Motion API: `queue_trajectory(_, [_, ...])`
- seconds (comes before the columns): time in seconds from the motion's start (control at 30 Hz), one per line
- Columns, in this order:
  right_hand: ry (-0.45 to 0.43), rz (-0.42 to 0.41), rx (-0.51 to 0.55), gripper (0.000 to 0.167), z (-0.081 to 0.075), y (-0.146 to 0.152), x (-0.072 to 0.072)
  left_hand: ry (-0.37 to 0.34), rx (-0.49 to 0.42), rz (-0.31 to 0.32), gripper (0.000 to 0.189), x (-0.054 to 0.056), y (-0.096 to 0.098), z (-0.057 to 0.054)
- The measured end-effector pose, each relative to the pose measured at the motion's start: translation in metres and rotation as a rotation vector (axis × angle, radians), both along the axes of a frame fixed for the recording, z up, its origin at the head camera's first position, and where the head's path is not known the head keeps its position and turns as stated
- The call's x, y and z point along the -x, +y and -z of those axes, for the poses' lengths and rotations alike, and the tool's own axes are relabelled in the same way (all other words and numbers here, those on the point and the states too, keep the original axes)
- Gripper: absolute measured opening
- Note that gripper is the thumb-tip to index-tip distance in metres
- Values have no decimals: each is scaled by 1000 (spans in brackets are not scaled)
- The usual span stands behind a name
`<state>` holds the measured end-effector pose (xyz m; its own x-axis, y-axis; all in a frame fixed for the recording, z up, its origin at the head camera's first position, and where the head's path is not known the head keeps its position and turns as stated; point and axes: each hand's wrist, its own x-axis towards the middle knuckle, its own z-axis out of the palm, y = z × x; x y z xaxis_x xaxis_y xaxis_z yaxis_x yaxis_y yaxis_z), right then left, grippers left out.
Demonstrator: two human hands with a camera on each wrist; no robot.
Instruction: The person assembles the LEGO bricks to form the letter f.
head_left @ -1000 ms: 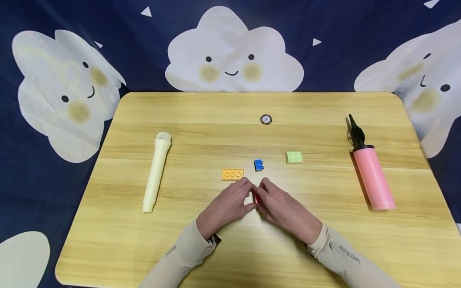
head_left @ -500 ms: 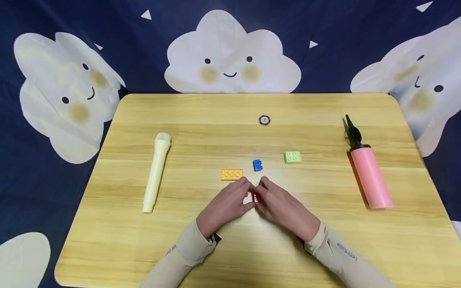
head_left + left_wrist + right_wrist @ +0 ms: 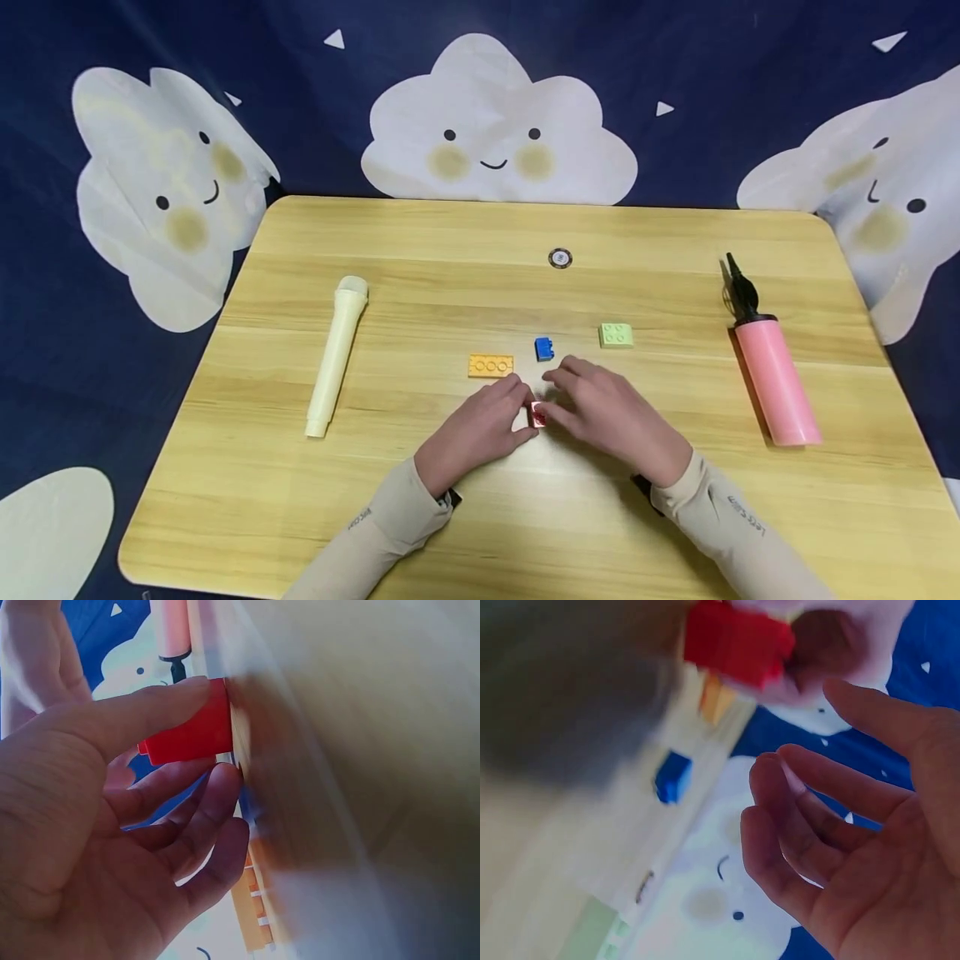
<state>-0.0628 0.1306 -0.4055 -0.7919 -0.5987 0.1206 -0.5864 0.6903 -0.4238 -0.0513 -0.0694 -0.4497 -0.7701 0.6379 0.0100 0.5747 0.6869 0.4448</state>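
Observation:
My left hand [image 3: 480,433] pinches a small red toy brick [image 3: 538,415] on the table, thumb on one side and fingers on the other. In the left wrist view the thumb lies across the red brick [image 3: 191,739]. My right hand [image 3: 618,412] is just to the right, its fingers loosely bent and holding nothing. The right wrist view shows a gap between those fingers and the red brick [image 3: 735,641]. Just beyond the hands lie an orange brick [image 3: 491,366] and a small blue brick [image 3: 544,349]. A light green brick [image 3: 616,336] sits farther right.
A cream toy microphone [image 3: 336,358] lies on the left of the wooden table [image 3: 225,500]. On the right is a pink hand pump [image 3: 778,383] with a black nozzle. A round chip [image 3: 560,258] lies near the back edge. A cloud-printed dark blue cloth [image 3: 690,50] hangs behind.
My right hand has let go of the red brick and moved a little to the right, its fingers spreading. The left hand keeps its pinch on the brick. The head view has shifted slightly.

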Motion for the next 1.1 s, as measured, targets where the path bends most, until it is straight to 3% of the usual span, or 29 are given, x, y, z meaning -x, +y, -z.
queue_trajectory(0.27, [2,25,-10,24,-6,3,35,8,52,-5,27,-2,-1,-2])
queue_trajectory(0.47, [-28,0,-36,24,2,-4,47,56,69,1,28,-2,-5,0])
queue_trajectory(0.6, [-81,-25,-35,27,2,-5,40,72,67,2,31,-2,-5,0])
queue_trajectory(0.77, [-205,-78,-52,35,6,2,13,72,72,-9,34,-2,-5,1])
queue_trajectory(0.87, [-176,-102,-57,33,13,2,2,34,73,-19,38,-1,-6,0])
queue_trajectory(0.97, [-117,-106,-42,26,18,-1,-2,-65,51,-34,49,3,-13,-4])
queue_trajectory(1.03, [-94,-103,-40,23,19,-4,-2,-137,14,-72,56,8,-23,-9])
queue_trajectory(1.1, [-87,-101,-44,22,19,-6,-1,-154,-23,-138,60,17,-36,-14])
